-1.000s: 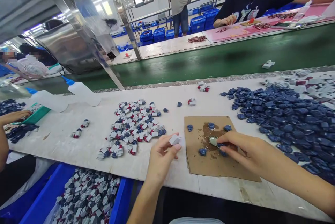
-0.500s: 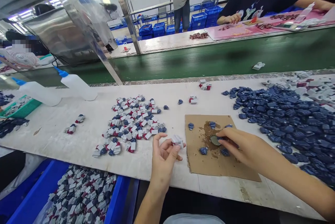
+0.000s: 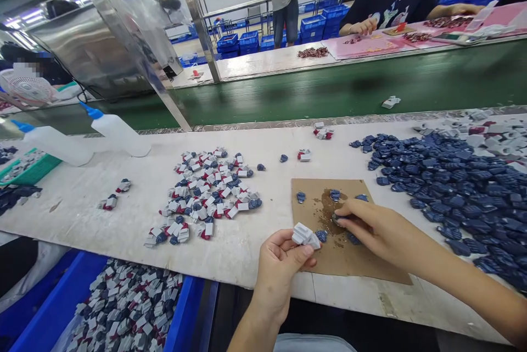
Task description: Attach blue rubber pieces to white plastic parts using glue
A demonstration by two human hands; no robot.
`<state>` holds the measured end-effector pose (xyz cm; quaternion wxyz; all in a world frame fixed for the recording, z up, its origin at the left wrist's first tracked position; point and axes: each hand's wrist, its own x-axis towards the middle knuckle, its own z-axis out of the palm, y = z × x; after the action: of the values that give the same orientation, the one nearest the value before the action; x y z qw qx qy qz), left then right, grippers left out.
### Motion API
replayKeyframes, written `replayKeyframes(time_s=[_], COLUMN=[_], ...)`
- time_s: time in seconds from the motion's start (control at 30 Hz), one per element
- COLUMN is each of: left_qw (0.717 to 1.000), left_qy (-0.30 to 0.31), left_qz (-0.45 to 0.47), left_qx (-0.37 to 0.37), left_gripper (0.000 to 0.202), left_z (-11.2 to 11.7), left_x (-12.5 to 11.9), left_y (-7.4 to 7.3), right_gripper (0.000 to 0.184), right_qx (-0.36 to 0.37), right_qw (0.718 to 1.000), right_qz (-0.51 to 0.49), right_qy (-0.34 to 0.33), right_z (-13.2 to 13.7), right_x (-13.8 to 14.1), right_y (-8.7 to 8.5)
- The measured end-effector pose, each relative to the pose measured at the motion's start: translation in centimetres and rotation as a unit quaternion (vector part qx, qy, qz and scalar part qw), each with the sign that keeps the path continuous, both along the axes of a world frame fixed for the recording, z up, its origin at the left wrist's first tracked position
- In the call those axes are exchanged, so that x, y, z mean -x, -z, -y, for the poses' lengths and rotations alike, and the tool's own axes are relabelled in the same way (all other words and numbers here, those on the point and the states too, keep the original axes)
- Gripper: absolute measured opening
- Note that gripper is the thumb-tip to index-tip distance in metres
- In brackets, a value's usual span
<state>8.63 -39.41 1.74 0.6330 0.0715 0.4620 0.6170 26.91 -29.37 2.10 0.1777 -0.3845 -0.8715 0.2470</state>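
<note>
My left hand [image 3: 284, 264] pinches a small white plastic part [image 3: 304, 235] just above the near left corner of a brown cardboard sheet [image 3: 362, 264]. My right hand [image 3: 370, 228] rests on the cardboard with its fingertips closed on a small dark blue piece [image 3: 336, 218] over a stained patch. Loose blue pieces [image 3: 320, 236] lie on the cardboard around both hands. A large heap of blue pieces [image 3: 453, 182] covers the white table [image 3: 123, 220] to the right.
A pile of assembled white, red and blue parts [image 3: 209, 193] lies left of the cardboard. Two squeeze bottles [image 3: 119, 133] lie at the back left. A blue bin [image 3: 123, 308] of parts sits below the table edge. Behind runs a green conveyor [image 3: 349, 88], with other people beyond.
My left hand has carried the white part to the right and nearer, close to my right hand. My right hand has stayed on the cardboard, fingers working the blue piece.
</note>
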Motion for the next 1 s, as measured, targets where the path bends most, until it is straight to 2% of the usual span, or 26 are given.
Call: replayKeyframes(time_s=[0.17,0.27,0.43,0.53,0.7,0.8,0.87,0.9,0.93,1.0], left_qw=[1.0,1.0,0.998,0.998,0.996,0.987,0.953,0.914,0.855,0.696], left_qy=[0.007,0.017,0.047,0.04,0.031,0.056,0.099,0.119,0.133,0.13], left_qz=[-0.002,-0.003,0.006,-0.01,-0.062,-0.135,-0.271,-0.374,-0.488,-0.7], left_qx=[-0.021,-0.027,-0.041,-0.048,-0.061,-0.071,-0.093,-0.106,-0.114,-0.098], left_gripper=[0.033,0.031,0.031,0.031,0.03,0.027,0.03,0.037,0.042,0.046], left_z=[0.3,0.5,0.6,0.6,1.2,1.0,0.2,-0.4,-1.1,-2.7], left_x=[-0.5,-0.5,-0.3,-0.5,-0.9,-0.1,1.1,1.9,2.9,5.0], left_y=[-0.7,-1.1,-1.4,-1.3,-0.7,-0.3,-0.2,-0.2,-0.2,-0.5], right_gripper=[0.023,0.021,0.017,0.02,0.021,0.018,0.019,0.021,0.023,0.029], right_qx=[0.098,0.121,0.159,0.173,0.224,0.226,0.203,0.181,0.157,0.107], right_qw=[0.982,0.97,0.962,0.961,0.94,0.943,0.957,0.965,0.972,0.977], right_qz=[-0.152,-0.203,-0.218,-0.215,-0.254,-0.244,-0.207,-0.188,-0.175,-0.171], right_qy=[0.047,0.057,0.042,0.039,0.034,0.03,0.021,0.018,0.022,0.065], right_z=[3.3,4.6,4.9,4.9,5.1,4.8,4.3,4.0,3.6,2.7], right_x=[0.6,1.2,1.8,2.0,2.5,3.4,4.1,4.3,4.3,3.6], right_y=[-2.7,-3.4,-3.3,-3.3,-3.0,-2.6,-2.3,-2.1,-2.0,-1.8])
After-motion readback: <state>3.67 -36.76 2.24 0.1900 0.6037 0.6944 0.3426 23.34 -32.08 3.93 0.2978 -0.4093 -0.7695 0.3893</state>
